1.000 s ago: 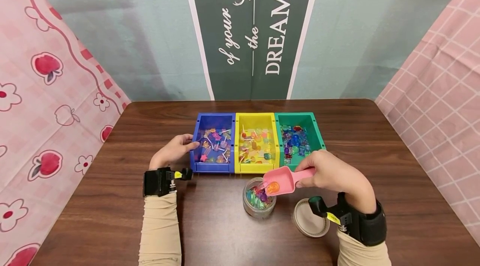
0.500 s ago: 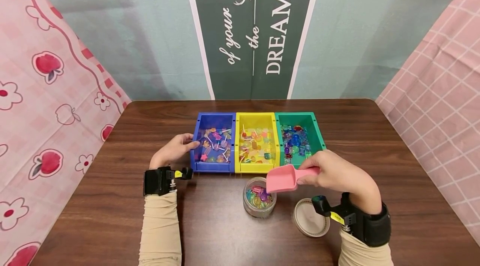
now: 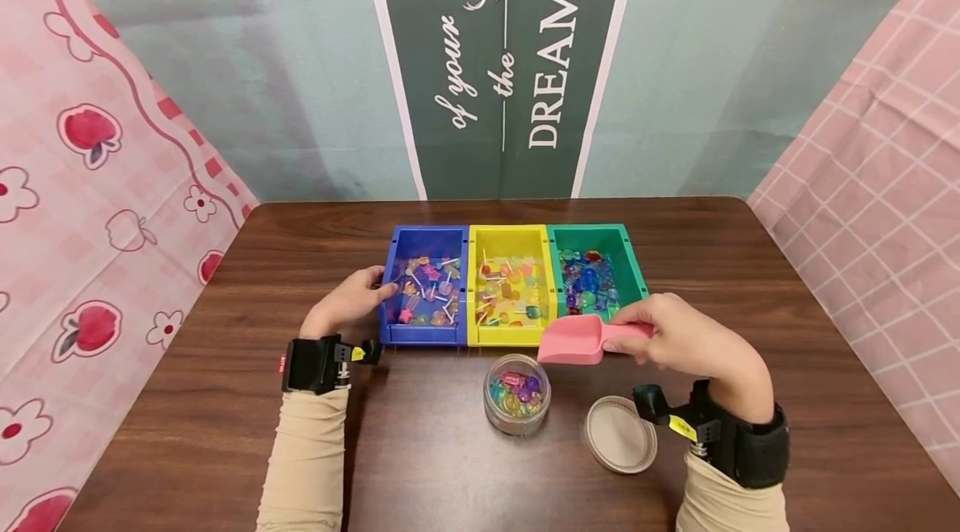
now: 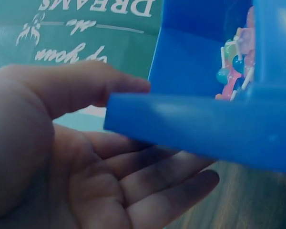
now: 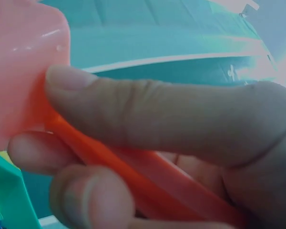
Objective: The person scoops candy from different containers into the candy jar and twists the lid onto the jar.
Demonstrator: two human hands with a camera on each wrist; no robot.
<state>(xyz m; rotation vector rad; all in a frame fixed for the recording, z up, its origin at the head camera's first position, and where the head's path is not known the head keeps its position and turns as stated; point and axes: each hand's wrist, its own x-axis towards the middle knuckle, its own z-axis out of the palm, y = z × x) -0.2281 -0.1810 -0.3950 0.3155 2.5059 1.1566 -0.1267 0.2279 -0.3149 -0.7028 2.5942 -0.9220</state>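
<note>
In the head view my right hand (image 3: pixel 671 340) grips the handle of a pink scoop (image 3: pixel 573 340), whose bowl looks empty. The thumb lies along the handle in the right wrist view. Below and left of the scoop stands an open clear jar (image 3: pixel 517 424) with colourful translucent charms (image 3: pixel 517 392) inside. My left hand (image 3: pixel 351 303) holds the left wall of the blue bin (image 3: pixel 423 335), thumb over the edge and fingers outside, as the left wrist view shows. Joined to that bin are a yellow bin (image 3: pixel 510 336) and a green bin (image 3: pixel 630 261), each with small charms.
A round lid (image 3: pixel 621 434) lies on the wooden table (image 3: pixel 427 465), right of the jar. Behind the table hangs a green and pale blue cloth (image 3: pixel 300 82). Pink patterned cloths stand at the left (image 3: pixel 97 223) and right sides.
Orange and other charms have left the scoop, and the jar's contents look rearranged. My right hand has drawn the scoop up and right, away from the jar. The left hand stays put.
</note>
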